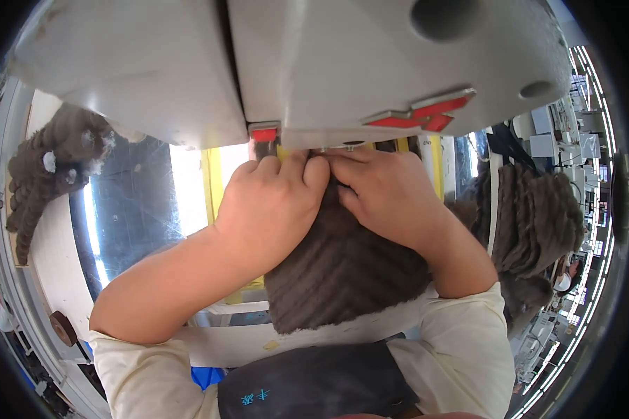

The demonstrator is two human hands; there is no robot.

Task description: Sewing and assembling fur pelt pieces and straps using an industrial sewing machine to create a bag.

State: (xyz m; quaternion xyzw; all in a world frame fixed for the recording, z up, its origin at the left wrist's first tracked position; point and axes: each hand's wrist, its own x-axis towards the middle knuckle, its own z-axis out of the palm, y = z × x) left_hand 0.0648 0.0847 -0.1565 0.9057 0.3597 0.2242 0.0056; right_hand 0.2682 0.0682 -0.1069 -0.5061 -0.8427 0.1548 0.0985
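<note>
Holding ribbed brown fur (346,272), 2 hands (276,199) (388,192)

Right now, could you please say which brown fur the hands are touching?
The middle fur, with chevron stripes; the left fur and right fur pile lie untouched.

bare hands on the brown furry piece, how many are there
2: the left hand at the upper left of the brown furry piece, and the right hand at its upper right, both by the grey machine. Some fingertips are hidden.
</note>
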